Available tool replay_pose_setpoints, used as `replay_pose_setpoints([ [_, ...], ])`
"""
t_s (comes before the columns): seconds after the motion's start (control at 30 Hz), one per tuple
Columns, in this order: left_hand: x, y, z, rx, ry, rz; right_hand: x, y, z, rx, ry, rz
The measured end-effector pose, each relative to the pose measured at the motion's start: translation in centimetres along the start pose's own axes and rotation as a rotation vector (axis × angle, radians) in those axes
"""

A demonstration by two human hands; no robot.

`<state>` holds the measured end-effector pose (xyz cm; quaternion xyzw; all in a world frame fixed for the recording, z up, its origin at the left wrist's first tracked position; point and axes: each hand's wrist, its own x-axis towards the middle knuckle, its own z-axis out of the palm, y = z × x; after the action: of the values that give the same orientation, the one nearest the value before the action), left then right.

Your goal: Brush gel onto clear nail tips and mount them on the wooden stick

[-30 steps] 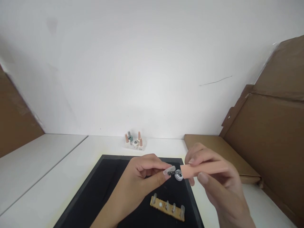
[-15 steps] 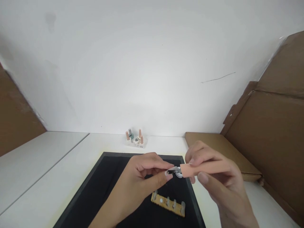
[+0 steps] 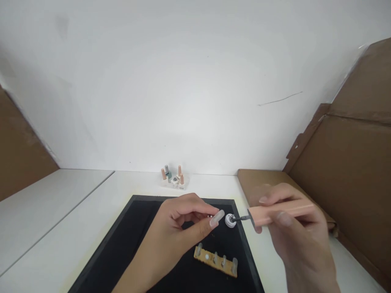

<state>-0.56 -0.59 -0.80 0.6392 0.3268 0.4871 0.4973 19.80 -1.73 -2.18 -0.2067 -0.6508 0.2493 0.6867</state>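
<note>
A translucent false nail tip (image 3: pixel 218 218) is pinched between thumb and index finger of my left hand (image 3: pixel 177 228), its flat face turned up. My right hand (image 3: pixel 301 236) grips the peach cap of a nail polish brush (image 3: pixel 262 215), whose dark bristles point left, a short way from the nail tip. Behind the bristles, on the black mat, sits a small round white pot (image 3: pixel 229 224) with dark specks on top. Below my hands lies a tan strip (image 3: pixel 210 260) carrying several upright clear nail tips (image 3: pixel 234 265).
A clear holder (image 3: pixel 174 185) with several polish bottles stands by the white wall. The black mat (image 3: pixel 137 215) covers the middle of the white table (image 3: pixel 76 211). Flat cardboard (image 3: pixel 259 179) lies at the right, beside a tall cardboard panel (image 3: pixel 351 154).
My right hand has drawn the brush away to the right, off the nail tip, exposing the bristles and the white pot. The left hand stays nearly in place, still pinching the nail tip.
</note>
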Motion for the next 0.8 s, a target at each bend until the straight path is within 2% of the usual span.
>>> replay_pose_setpoints([
  [0.17,-0.2,-0.1,-0.1,0.038,0.036,0.044,-0.1,-0.3,0.9,-0.088,0.091,0.031],
  [0.43,-0.2,0.0,0.2,0.125,0.039,0.060,0.2,-0.1,1.8,-0.128,0.052,0.030],
  [0.6,-0.3,0.0,0.3,0.126,0.044,0.088,-0.1,-0.1,1.9,-0.126,0.090,0.091],
  [0.8,-0.5,0.3,0.0,0.110,-0.019,0.110,-0.4,0.0,1.9,-0.121,0.115,0.082],
])
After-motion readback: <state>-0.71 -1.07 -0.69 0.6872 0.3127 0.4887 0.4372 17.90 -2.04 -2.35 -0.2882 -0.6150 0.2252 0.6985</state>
